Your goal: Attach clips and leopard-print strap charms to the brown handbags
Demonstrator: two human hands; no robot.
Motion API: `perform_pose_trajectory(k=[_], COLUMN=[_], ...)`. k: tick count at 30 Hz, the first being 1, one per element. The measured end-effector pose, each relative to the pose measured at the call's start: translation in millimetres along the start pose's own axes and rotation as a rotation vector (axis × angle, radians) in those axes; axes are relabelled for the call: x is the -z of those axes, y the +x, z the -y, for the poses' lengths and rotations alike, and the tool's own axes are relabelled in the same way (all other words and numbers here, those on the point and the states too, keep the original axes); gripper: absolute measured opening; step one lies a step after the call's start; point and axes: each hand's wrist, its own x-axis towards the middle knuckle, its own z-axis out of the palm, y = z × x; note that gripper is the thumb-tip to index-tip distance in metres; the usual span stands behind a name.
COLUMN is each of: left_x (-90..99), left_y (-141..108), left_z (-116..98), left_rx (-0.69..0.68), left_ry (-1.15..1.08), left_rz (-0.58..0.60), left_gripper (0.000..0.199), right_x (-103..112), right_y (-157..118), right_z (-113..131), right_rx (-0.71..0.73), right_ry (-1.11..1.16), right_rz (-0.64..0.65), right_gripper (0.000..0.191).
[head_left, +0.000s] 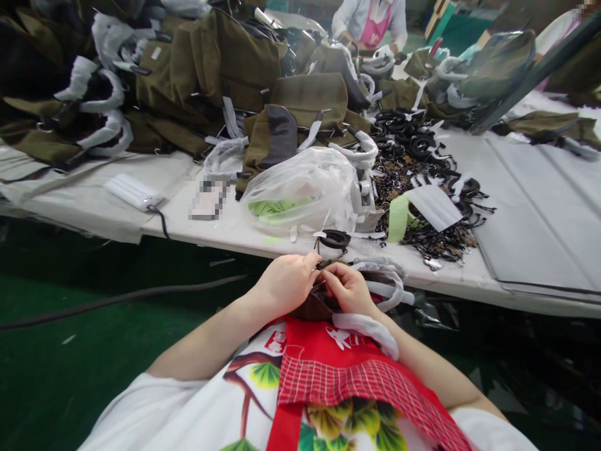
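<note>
My left hand (290, 283) and my right hand (348, 288) meet close together just in front of the table edge. The fingers of both are pinched at a small dark part that I cannot make out. Under them, against my red apron, rests a dark brown bag (315, 309), mostly hidden by my hands. Its handle (395, 289), wrapped in whitish film, sticks out to the right of my right hand. Just beyond my fingertips a coiled black strap (335, 238) lies at the table's edge.
Olive bags (248, 62) with wrapped handles are heaped along the back of the table (539, 207). A clear plastic bag (305, 188) stands ahead, beside a pile of black straps and small hardware (422, 169). A white power bank-like box (134, 191) lies left. Another person (370, 25) works opposite.
</note>
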Motion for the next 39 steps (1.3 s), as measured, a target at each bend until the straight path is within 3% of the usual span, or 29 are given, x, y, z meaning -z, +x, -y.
perform_pose_trajectory(k=[5,8,10,14,18,23,27,34,39], left_x=[-2.5,-6.9,-10.1,-14.4,-16.7,-17.4,-14.1,-13.3,-14.8], left_y=[2,6,9,15,16,13,13,15,15], left_z=[1,3,5,7,7,7,9,13,12], left_rx=[0.03,0.022,-0.002,-0.01,0.094,0.111,0.042,-0.202,-0.261], left_ry=[-0.044,-0.182,-0.353,-0.635,-0.701,-0.842,-0.777,-0.591,-0.519], left_rz=[-0.13,-0.268,-0.293,-0.168,-0.059,-0.015,0.011,0.044,0.032], left_gripper=[0.023,0.018,0.015,0.031,0.01,0.016,0.017,0.021,0.021], right_x=[7,12,16,21,24,25,26,28,28], right_y=[-3,-8,-11,-15,-16,-17,-20,-20,-20], right_z=[-5,-2,2,3,1,0,-4,-4,-2], right_rx=[-0.005,-0.073,-0.073,-0.093,-0.14,-0.127,-0.046,0.009,0.018], right_ry=[0.122,0.244,0.299,0.337,0.279,0.165,0.071,0.032,0.001], right_rz=[-0.123,-0.043,0.006,0.007,-0.033,-0.082,-0.116,-0.15,-0.151], right_gripper=[0.028,0.029,0.032,0.037,0.035,0.035,0.03,0.022,0.02])
